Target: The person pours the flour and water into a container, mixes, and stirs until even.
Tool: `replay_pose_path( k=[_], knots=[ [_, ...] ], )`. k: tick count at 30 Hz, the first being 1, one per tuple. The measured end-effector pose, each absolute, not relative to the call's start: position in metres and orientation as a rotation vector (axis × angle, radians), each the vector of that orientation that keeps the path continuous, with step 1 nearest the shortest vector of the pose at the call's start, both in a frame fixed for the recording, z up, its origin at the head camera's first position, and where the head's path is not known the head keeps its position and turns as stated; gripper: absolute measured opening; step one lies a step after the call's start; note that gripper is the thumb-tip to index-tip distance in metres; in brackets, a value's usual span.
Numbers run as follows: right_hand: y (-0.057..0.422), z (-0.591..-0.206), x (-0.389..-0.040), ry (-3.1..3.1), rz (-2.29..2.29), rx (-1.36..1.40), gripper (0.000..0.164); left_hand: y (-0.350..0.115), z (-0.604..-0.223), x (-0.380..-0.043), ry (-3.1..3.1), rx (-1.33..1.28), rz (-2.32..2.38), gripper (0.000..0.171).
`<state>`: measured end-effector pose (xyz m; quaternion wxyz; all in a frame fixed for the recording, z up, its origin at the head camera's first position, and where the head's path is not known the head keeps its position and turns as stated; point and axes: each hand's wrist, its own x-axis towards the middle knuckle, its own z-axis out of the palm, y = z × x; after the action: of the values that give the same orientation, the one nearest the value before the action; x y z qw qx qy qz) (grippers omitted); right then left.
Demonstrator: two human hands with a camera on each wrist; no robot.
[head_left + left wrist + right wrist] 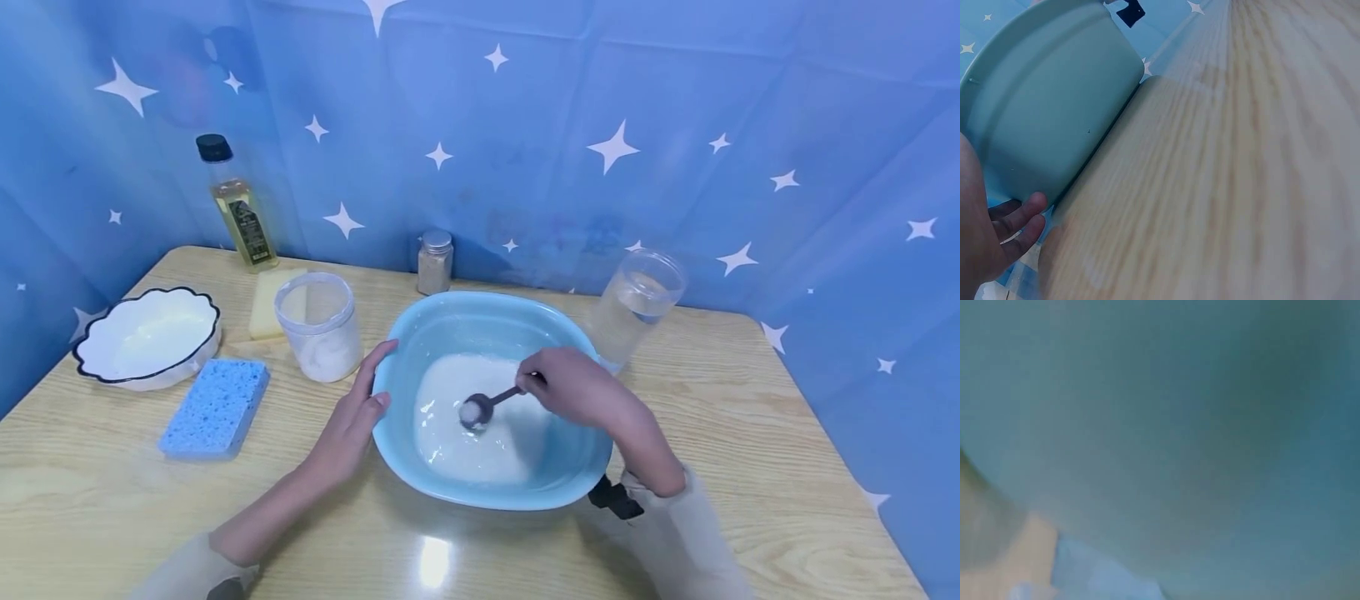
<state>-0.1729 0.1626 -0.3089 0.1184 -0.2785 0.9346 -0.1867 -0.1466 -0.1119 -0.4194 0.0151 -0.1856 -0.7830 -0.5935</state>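
A light-blue basin (420,487) holds white liquid (457,454). My right hand (581,385) reaches over its right rim and pinches the handle of a small dark measuring spoon (486,405). White stuff fills the spoon's bowl, which is over or at the liquid; I cannot tell if it touches. My left hand (351,425) rests against the basin's left side, thumb and index finger at the rim. In the left wrist view, the other fingers (1019,225) touch the outer wall low down. The right wrist view shows only blurred blue basin wall (1147,444), with the hand hidden.
Left of the basin stand an open clear jar (322,333) with white powder, a yellow sponge (268,302), a blue sponge (216,408), a scalloped white dish (150,337) and an oil bottle (243,217). Behind are a small shaker (435,262) and a water jug (637,304).
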Motion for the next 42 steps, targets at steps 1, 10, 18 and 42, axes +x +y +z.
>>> replay_pose_path(
  k=[1, 10, 18, 42],
  knots=[
    [0.168, -0.306, -0.173, 2.725, -0.532, -0.800, 0.025, -0.112, -0.419, -0.147, -2.436, -0.582, -1.847, 0.053],
    [0.176, -0.303, -0.169, 2.530, -0.580, -0.939, 0.020, -0.115, -0.421, -0.146, -2.439, -0.591, -1.859, 0.053],
    [0.170, -0.310, -0.171, 2.763, -0.593, -0.780, 0.019, -0.113, -0.425, -0.142, -2.460, -0.553, -1.868, 0.053],
    [0.211, -0.284, -0.174, 2.703, -0.650, -0.705, 0.018, -0.111, -0.420, -0.145, -2.433, -0.599, -1.849, 0.051]
  ],
)
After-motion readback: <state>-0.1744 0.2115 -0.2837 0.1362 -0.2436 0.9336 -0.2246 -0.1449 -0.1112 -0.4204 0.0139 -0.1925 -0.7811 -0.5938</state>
